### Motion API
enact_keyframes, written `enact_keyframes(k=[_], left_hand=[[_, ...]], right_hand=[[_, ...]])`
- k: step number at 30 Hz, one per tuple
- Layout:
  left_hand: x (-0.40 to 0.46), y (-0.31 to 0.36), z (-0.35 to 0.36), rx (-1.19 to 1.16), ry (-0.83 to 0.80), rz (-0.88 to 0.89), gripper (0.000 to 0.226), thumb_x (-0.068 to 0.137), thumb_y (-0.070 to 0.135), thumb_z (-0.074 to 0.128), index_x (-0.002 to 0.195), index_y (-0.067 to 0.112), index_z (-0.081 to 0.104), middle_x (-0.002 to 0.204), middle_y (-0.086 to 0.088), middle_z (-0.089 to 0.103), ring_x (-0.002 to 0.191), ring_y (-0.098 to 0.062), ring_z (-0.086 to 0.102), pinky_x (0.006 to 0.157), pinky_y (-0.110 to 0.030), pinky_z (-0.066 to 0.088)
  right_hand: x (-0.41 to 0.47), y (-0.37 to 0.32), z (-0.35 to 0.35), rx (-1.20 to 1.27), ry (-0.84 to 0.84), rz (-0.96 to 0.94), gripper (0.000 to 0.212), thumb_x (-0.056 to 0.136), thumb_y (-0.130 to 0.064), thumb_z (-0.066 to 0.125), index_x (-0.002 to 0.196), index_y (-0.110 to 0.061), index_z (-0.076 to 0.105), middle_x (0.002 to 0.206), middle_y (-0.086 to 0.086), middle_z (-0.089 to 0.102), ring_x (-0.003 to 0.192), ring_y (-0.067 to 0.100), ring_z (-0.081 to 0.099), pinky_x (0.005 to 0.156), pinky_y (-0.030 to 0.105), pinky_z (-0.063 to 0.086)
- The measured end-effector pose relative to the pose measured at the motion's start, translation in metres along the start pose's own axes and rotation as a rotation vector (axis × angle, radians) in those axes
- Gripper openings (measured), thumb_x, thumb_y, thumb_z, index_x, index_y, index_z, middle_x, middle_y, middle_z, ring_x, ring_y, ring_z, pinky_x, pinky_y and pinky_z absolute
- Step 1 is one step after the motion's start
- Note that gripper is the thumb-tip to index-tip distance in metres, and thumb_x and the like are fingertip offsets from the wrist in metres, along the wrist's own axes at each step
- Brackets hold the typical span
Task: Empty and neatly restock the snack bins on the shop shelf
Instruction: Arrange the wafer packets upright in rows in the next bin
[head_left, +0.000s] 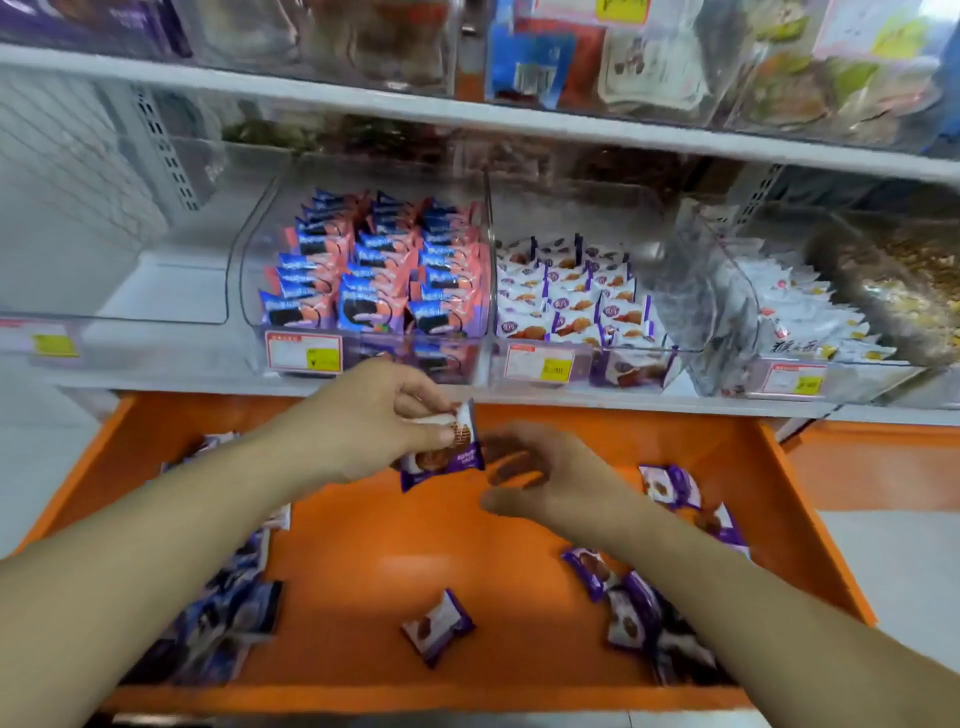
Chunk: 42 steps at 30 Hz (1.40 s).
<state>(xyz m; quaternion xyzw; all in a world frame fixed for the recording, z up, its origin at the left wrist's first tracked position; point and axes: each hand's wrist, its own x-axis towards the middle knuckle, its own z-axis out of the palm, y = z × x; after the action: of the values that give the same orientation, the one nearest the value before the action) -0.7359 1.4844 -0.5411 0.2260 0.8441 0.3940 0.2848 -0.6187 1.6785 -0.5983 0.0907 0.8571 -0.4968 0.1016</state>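
Lying loose on the glossy orange tray (519, 660): purple-white snack packets (438, 626), several blurred. Left hand (384, 415) pinches two packets (452, 452) at frame centre; right hand (540, 480), motion-blurred, fingers loosely spread. Beyond, clear plastic bin (561, 312) holds matching packets.

White metal shelving (519, 122), orange pull-out drawer (810, 519), pale floor (893, 571).

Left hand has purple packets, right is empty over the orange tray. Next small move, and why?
Probably lift the purple packets pinched in the left hand up into the purple-and-white bin directly above. That bin already holds matching packets in rows, while more lie loose on the orange tray. The right hand, open and blurred, looks free to gather the next one.
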Motion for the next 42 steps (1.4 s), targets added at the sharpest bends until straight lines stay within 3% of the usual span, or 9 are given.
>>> enact_keyframes(k=[4, 10, 13, 17, 23, 26, 34, 39, 42], left_hand=[[0.012, -0.036, -0.004, 0.090, -0.092, -0.102, 0.028, 0.090, 0.031, 0.081, 0.116, 0.024, 0.073, 0.109, 0.009, 0.072, 0.098, -0.001, 0.068, 0.066, -0.013, 0.053], [0.024, -0.069, -0.011, 0.223, -0.107, -0.152, 0.032, 0.086, 0.048, 0.080, 0.111, 0.030, 0.077, 0.107, 0.009, 0.075, 0.101, -0.009, 0.069, 0.095, -0.038, 0.057], [0.030, -0.079, -0.014, 0.195, -0.111, -0.173, 0.031, 0.083, 0.052, 0.080, 0.107, 0.033, 0.078, 0.102, 0.015, 0.074, 0.096, -0.007, 0.069, 0.093, -0.039, 0.059], [0.035, -0.079, -0.019, 0.160, -0.124, -0.193, 0.029, 0.085, 0.051, 0.079, 0.106, 0.031, 0.076, 0.097, 0.010, 0.077, 0.085, -0.008, 0.074, 0.090, -0.038, 0.061], [0.029, -0.052, -0.024, 0.214, -0.065, -0.143, 0.032, 0.088, 0.056, 0.073, 0.107, 0.031, 0.075, 0.093, 0.009, 0.075, 0.082, -0.009, 0.071, 0.083, -0.036, 0.060], [0.019, -0.032, -0.023, 0.255, 0.013, -0.063, 0.029, 0.090, 0.051, 0.074, 0.106, 0.027, 0.074, 0.097, 0.006, 0.075, 0.087, -0.012, 0.070, 0.084, -0.039, 0.059], [-0.011, 0.013, -0.012, 0.168, 0.229, 0.155, 0.018, 0.091, 0.048, 0.072, 0.100, 0.034, 0.068, 0.093, 0.012, 0.070, 0.082, -0.009, 0.067, 0.077, -0.040, 0.058], [-0.020, 0.024, 0.004, 0.090, 0.187, 0.236, 0.017, 0.089, 0.051, 0.075, 0.101, 0.042, 0.068, 0.095, 0.025, 0.067, 0.089, 0.015, 0.059, 0.069, -0.012, 0.045], [-0.019, 0.027, -0.004, 0.035, 0.217, 0.234, 0.016, 0.091, 0.052, 0.071, 0.101, 0.039, 0.072, 0.091, 0.022, 0.071, 0.085, 0.012, 0.062, 0.064, -0.011, 0.046]], right_hand=[[0.030, 0.070, 0.052, -0.521, -0.296, 0.082, 0.059, 0.090, -0.031, 0.082, 0.143, -0.034, 0.056, 0.138, -0.011, 0.057, 0.117, 0.014, 0.060, 0.098, 0.039, 0.053], [0.090, 0.156, 0.139, -0.768, -0.654, 0.005, 0.078, 0.077, -0.021, 0.089, 0.146, -0.031, 0.055, 0.149, 0.005, 0.043, 0.130, 0.033, 0.046, 0.102, 0.042, 0.046], [0.097, 0.170, 0.166, -0.900, -0.739, -0.054, 0.076, 0.077, -0.024, 0.091, 0.142, -0.036, 0.055, 0.154, 0.002, 0.034, 0.134, 0.029, 0.037, 0.103, 0.043, 0.043], [0.097, 0.184, 0.172, -0.966, -0.695, -0.076, 0.070, 0.081, -0.015, 0.086, 0.143, -0.027, 0.055, 0.144, 0.001, 0.050, 0.132, 0.028, 0.046, 0.102, 0.047, 0.048], [0.083, 0.140, 0.109, -0.414, -0.482, 0.298, 0.054, 0.083, -0.034, 0.085, 0.131, -0.033, 0.060, 0.124, -0.002, 0.065, 0.105, 0.020, 0.066, 0.084, 0.038, 0.058], [0.069, 0.088, 0.059, -0.037, -0.346, 0.368, 0.052, 0.082, -0.023, 0.088, 0.126, -0.034, 0.063, 0.114, 0.007, 0.072, 0.089, 0.022, 0.072, 0.075, 0.038, 0.061], [-0.006, -0.010, -0.026, 0.882, -0.093, 0.209, 0.044, 0.094, -0.002, 0.056, 0.137, 0.001, 0.059, 0.127, 0.039, 0.062, 0.115, 0.053, 0.064, 0.086, 0.048, 0.056], [-0.016, -0.043, -0.021, 0.940, 0.078, 0.149, 0.042, 0.093, -0.018, 0.062, 0.131, 0.001, 0.066, 0.126, 0.030, 0.068, 0.106, 0.043, 0.070, 0.089, 0.046, 0.054], [-0.016, -0.053, -0.026, 0.919, 0.181, 0.142, 0.045, 0.090, -0.021, 0.066, 0.131, -0.001, 0.067, 0.126, 0.026, 0.070, 0.103, 0.037, 0.070, 0.086, 0.043, 0.056]])
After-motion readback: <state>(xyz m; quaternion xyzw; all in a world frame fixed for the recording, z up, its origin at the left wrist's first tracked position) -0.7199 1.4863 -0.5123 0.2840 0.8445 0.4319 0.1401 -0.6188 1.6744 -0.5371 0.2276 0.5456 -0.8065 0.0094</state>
